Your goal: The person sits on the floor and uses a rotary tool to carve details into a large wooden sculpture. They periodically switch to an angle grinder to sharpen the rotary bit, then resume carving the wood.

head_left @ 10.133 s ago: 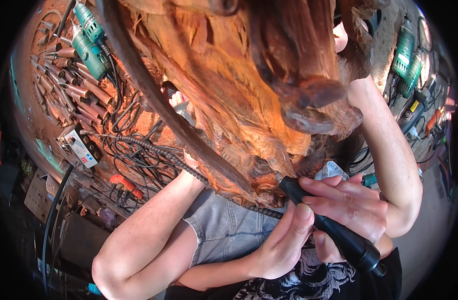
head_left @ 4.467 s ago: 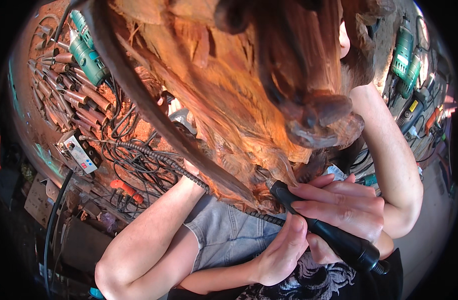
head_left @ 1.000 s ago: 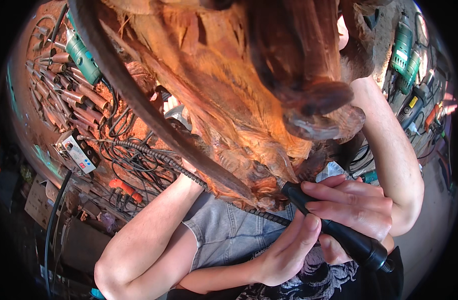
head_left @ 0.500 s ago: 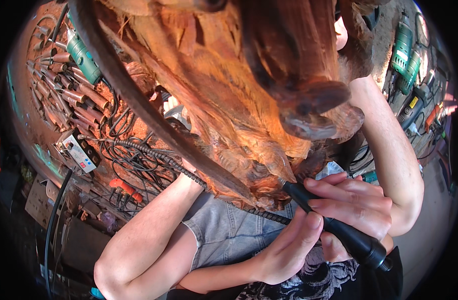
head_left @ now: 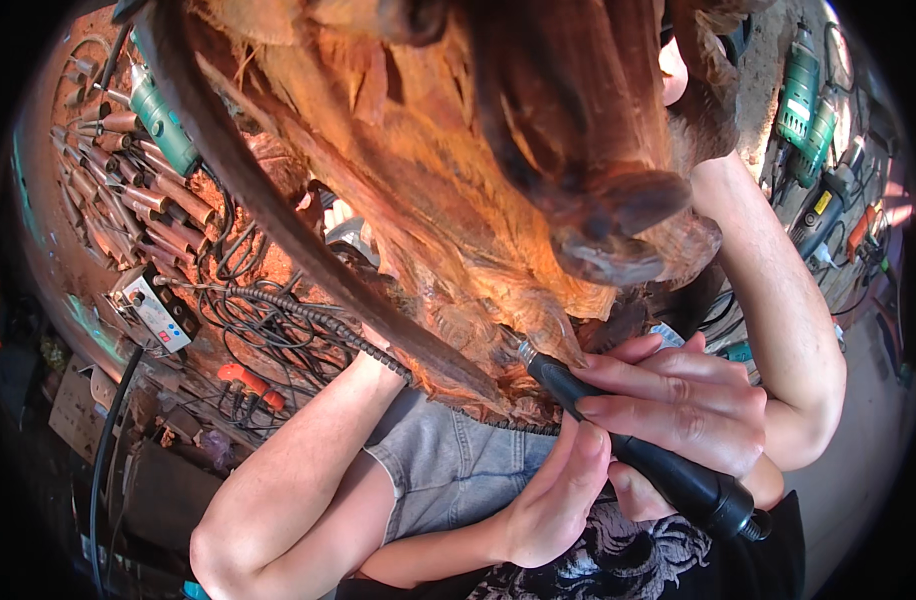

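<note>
A large reddish-brown wood carving [head_left: 418,170] with deep folds and a long curved dark rim fills the upper middle. My right hand [head_left: 678,410] wraps a black rotary tool handpiece [head_left: 668,480] from above, fingers along its barrel and thumb beneath. Just below, my left hand [head_left: 553,500] closes on the handpiece's near side, its thumb against the barrel; its other fingers are partly hidden. The handpiece slants up and left, and its ribbed metal collar [head_left: 525,350] meets the lower part of the carving. The cutting bit cannot be made out.
Many wood-handled chisels [head_left: 143,190] lie at left beside a green power tool [head_left: 163,125]. A control box [head_left: 153,312], tangled black cables [head_left: 268,335] and an orange tool [head_left: 250,383] sit nearer. More green power tools [head_left: 798,95] stand far right. My bent bare legs flank the carving.
Both hands have shifted slightly left and up with the handpiece. Its tip has moved left along the carving, and more of the metal collar shows.
</note>
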`<state>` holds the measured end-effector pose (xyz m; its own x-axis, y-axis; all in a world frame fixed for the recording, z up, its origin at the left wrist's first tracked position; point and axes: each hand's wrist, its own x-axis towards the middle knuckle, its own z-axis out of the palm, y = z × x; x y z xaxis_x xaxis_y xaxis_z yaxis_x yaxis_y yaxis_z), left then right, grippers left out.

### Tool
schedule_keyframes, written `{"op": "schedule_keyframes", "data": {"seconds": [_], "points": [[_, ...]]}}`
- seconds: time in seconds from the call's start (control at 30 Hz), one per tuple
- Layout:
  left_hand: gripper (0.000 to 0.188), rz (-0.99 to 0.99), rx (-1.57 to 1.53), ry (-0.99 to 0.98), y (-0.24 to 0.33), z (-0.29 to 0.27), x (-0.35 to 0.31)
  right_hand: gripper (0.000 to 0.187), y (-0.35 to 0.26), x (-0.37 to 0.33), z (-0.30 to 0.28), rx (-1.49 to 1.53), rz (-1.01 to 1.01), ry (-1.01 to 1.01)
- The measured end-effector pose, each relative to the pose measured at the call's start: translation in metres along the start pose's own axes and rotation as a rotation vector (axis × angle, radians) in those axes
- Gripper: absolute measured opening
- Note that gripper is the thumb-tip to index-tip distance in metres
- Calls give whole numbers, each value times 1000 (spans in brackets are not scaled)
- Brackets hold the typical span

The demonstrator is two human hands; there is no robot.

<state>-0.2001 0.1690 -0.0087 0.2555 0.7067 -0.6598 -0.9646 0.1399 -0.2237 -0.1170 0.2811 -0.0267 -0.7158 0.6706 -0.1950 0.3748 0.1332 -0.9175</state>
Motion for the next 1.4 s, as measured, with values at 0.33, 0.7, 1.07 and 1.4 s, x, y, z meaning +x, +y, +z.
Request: {"op": "schedule_keyframes", "data": {"seconds": [0.33, 0.7, 1.07, 1.4], "points": [[46, 14, -3, 4, 3, -1, 5, 20, 3, 0, -1, -22, -16, -65], [45, 37, -2, 33, 6, 2, 4, 29, 2, -5, 4, -20, -22, -21], [44, 52, -28, 41, 6, 7, -1, 36, -3, -8, 6, -23, -28, 4], [43, 86, -130, 63, 5, 7, -1, 34, 1, -10, 6, -27, -28, 12]]}}
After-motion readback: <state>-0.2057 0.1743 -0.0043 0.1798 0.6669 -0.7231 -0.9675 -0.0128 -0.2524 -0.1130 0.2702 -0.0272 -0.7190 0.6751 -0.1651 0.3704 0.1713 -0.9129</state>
